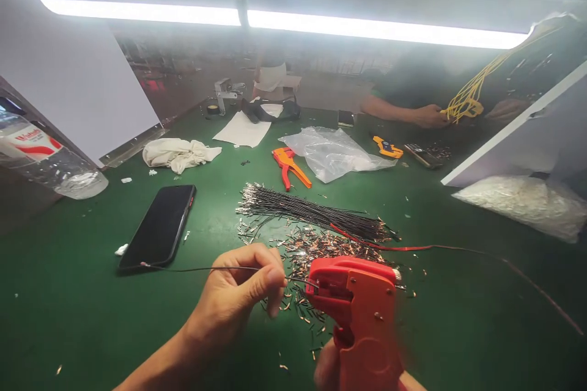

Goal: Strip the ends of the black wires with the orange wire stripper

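My left hand (238, 287) pinches a thin black wire (192, 269) between thumb and forefinger. One end of the wire points left past the phone's lower edge, and the other reaches into the jaws of a red wire stripper (362, 311). The fingers of my right hand (326, 366) wrap round the stripper's handle, mostly hidden behind it. Beyond the tool lies a bundle of black wires (312, 211) with bare or metal-tipped ends. A heap of short wire scraps (321, 250) spreads between the bundle and my hands.
A phone (158, 226) lies left, near a water bottle (50, 153) and white cloth gloves (178, 154). Orange-red pliers (291, 168) and a clear plastic bag (332, 153) lie farther back. A red strip (403, 248) runs right. Across the table, a co-worker's hand (431, 116) holds yellow wires (465, 98).
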`<action>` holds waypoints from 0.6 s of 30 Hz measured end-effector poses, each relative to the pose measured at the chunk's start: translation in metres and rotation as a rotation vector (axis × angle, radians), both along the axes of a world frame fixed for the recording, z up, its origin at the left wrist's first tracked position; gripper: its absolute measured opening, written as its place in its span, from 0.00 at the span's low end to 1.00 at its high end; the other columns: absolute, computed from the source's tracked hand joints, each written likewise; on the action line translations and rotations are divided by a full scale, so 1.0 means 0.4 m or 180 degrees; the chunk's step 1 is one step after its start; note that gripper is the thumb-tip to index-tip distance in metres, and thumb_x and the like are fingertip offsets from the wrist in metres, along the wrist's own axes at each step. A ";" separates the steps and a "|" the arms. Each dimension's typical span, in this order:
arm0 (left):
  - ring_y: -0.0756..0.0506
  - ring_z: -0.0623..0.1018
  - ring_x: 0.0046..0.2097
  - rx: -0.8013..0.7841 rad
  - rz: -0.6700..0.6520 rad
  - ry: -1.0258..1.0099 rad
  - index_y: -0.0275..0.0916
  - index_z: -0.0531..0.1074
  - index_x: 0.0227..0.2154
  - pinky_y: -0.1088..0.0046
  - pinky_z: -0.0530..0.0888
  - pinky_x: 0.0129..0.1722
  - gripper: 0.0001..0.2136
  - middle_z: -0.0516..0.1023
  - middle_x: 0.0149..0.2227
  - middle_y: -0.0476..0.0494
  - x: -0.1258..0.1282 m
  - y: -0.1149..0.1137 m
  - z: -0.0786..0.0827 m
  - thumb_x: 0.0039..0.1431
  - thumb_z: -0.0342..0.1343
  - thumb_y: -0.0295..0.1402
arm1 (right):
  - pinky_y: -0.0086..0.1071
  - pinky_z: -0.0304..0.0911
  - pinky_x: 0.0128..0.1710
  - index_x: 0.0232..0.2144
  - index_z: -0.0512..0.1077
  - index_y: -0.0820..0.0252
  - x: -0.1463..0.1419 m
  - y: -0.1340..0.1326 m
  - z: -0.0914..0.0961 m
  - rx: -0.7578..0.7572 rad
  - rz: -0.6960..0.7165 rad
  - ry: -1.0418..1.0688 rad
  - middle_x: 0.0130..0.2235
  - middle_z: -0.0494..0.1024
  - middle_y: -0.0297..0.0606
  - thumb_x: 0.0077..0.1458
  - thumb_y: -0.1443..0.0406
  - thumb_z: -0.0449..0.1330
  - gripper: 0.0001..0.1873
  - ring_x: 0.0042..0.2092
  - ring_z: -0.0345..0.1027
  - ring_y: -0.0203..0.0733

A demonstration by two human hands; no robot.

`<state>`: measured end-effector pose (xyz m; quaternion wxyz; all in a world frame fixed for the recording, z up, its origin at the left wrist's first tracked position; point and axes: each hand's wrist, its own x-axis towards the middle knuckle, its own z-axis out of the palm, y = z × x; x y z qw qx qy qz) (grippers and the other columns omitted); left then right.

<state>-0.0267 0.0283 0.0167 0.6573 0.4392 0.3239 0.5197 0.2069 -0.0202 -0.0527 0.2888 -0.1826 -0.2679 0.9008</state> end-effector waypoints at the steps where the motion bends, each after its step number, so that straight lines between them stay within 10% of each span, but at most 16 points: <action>1: 0.52 0.67 0.23 -0.0037 -0.0021 -0.0014 0.37 0.71 0.20 0.76 0.63 0.26 0.17 0.69 0.18 0.52 0.001 -0.002 0.002 0.58 0.65 0.42 | 0.45 0.73 0.44 0.48 0.73 0.62 -0.002 0.005 -0.024 -0.0001 0.0017 0.0005 0.47 0.79 0.42 0.65 0.55 0.59 0.18 0.43 0.76 0.46; 7: 0.54 0.66 0.20 -0.0340 -0.0119 -0.0073 0.37 0.72 0.20 0.77 0.60 0.21 0.18 0.68 0.18 0.53 0.002 -0.010 -0.003 0.54 0.68 0.43 | 0.39 0.75 0.38 0.45 0.73 0.63 -0.046 0.014 -0.096 -0.0026 0.0127 -0.0015 0.43 0.80 0.39 0.65 0.57 0.59 0.15 0.38 0.76 0.42; 18: 0.54 0.61 0.20 -0.0485 -0.0210 0.0091 0.37 0.69 0.19 0.75 0.58 0.22 0.19 0.64 0.16 0.55 0.003 -0.011 -0.017 0.50 0.69 0.46 | 0.47 0.73 0.46 0.48 0.73 0.62 0.024 0.011 0.028 0.0065 -0.0186 -0.0264 0.49 0.78 0.42 0.65 0.57 0.60 0.15 0.46 0.75 0.47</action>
